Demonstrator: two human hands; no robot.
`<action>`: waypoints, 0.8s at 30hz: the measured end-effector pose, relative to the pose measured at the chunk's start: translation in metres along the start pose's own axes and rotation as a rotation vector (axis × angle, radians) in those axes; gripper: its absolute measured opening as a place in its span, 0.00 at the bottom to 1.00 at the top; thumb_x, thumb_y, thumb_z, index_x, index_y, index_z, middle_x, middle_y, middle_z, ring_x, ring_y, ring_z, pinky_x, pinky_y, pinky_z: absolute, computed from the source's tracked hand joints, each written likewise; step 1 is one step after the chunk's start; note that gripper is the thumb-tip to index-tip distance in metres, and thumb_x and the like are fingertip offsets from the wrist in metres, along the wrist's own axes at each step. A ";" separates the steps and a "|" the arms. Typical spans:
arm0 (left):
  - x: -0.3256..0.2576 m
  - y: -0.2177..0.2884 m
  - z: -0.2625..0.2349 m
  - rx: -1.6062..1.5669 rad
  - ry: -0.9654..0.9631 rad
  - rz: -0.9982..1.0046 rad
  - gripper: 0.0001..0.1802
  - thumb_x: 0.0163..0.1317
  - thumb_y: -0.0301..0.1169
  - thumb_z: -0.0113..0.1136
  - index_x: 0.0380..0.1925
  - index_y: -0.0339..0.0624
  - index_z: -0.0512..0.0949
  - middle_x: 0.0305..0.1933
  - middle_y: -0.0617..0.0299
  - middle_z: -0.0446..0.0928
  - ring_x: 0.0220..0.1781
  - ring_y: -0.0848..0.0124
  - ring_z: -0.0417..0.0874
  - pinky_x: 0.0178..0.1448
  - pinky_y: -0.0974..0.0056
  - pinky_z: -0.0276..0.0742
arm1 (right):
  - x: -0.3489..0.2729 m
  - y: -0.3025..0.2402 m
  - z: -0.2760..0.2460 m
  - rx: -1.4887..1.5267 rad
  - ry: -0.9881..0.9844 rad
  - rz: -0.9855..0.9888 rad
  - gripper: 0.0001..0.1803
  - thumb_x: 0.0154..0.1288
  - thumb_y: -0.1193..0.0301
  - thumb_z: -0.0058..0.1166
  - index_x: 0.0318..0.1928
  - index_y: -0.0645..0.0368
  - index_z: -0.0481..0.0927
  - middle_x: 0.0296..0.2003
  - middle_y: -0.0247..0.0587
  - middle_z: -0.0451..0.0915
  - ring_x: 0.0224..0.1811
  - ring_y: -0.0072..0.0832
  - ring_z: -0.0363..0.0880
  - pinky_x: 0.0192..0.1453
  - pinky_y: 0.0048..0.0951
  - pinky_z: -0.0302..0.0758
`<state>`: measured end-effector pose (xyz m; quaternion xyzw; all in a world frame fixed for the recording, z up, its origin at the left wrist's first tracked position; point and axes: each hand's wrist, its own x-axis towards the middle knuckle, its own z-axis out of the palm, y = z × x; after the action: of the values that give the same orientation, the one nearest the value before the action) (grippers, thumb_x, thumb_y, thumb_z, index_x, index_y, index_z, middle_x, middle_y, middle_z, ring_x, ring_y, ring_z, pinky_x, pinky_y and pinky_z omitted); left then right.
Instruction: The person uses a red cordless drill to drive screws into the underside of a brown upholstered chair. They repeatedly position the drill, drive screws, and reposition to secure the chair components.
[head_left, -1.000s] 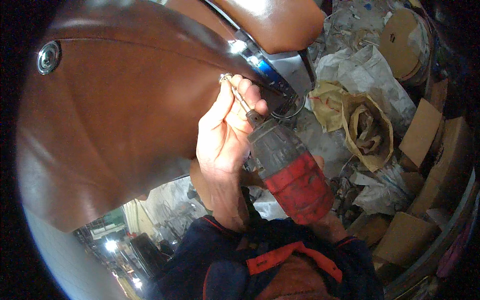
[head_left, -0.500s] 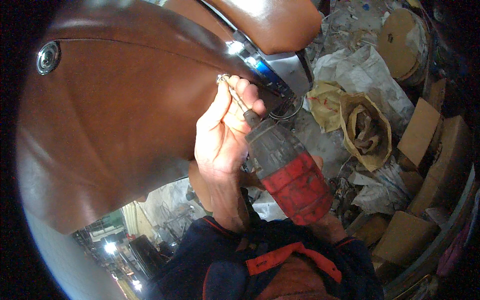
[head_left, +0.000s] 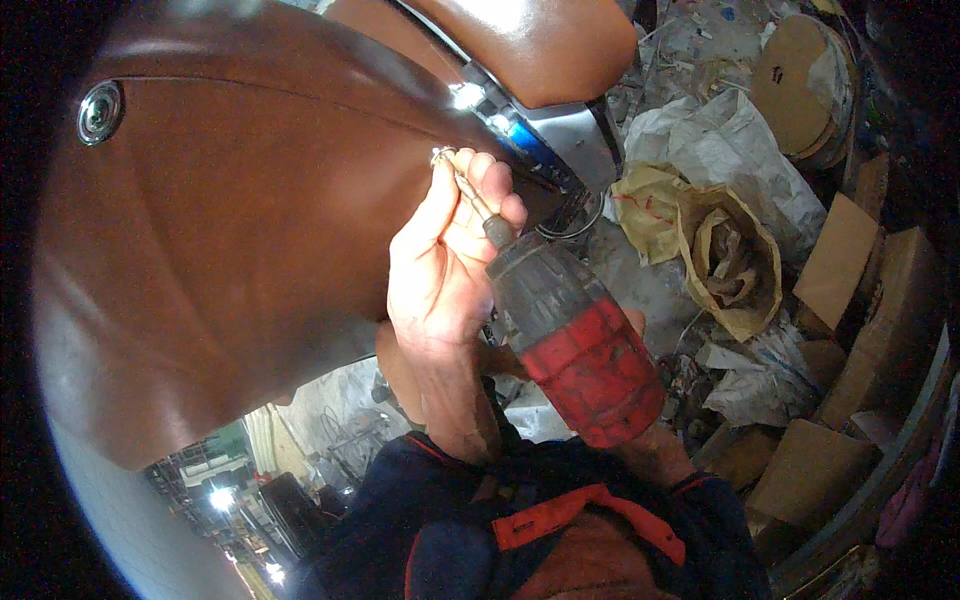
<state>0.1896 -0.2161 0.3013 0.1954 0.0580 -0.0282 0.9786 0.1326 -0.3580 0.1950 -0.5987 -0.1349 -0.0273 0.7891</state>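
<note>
My left hand (head_left: 440,265) is closed, palm toward me, its thumb and fingertips pinching a small shiny metal fastener (head_left: 440,155) against brown leather-like upholstery (head_left: 240,230). The bit (head_left: 472,193) of a red and grey power screwdriver (head_left: 590,360) runs between these fingers up to the fastener. My right hand (head_left: 637,322) is wrapped round the screwdriver; the tool's body hides most of it. The fastener's exact shape is too small to make out. On the far left of the upholstery sits a round chrome fitting (head_left: 100,113).
A second brown padded part (head_left: 560,50) and a shiny trim strip with blue (head_left: 525,135) lie just beyond my left hand. To the right are an open yellowish sack (head_left: 735,265), white plastic sheeting (head_left: 735,160), cardboard pieces (head_left: 840,260) and a cardboard spool (head_left: 795,85).
Both hands, the screwdriver and the fastener keep nearly the same pose. Against the frame they sit only very slightly further left.
</note>
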 end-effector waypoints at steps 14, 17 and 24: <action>-0.004 0.001 -0.003 0.115 0.022 -0.004 0.14 0.77 0.32 0.48 0.52 0.32 0.74 0.47 0.51 0.81 0.46 0.58 0.84 0.55 0.54 0.84 | 0.009 0.005 -0.006 -0.215 -0.035 -0.234 0.04 0.63 0.69 0.59 0.34 0.54 0.79 0.27 0.35 0.80 0.29 0.38 0.83 0.42 0.35 0.82; -0.007 0.001 -0.004 0.066 0.045 -0.012 0.14 0.76 0.32 0.49 0.52 0.32 0.75 0.49 0.51 0.80 0.49 0.57 0.84 0.57 0.52 0.83 | 0.004 0.012 -0.007 -0.082 -0.084 -0.005 0.03 0.63 0.70 0.59 0.34 0.53 0.79 0.27 0.35 0.79 0.29 0.37 0.82 0.45 0.35 0.81; -0.009 0.006 -0.002 0.139 0.071 -0.034 0.14 0.69 0.27 0.54 0.51 0.33 0.76 0.49 0.49 0.81 0.60 0.49 0.81 0.66 0.44 0.77 | -0.012 0.026 0.008 0.179 -0.047 0.275 0.02 0.63 0.72 0.58 0.35 0.53 0.78 0.28 0.31 0.79 0.28 0.30 0.79 0.46 0.30 0.79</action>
<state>0.1805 -0.2093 0.3032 0.2627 0.0937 -0.0419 0.9594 0.1249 -0.3442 0.1699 -0.5394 -0.0719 0.1072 0.8321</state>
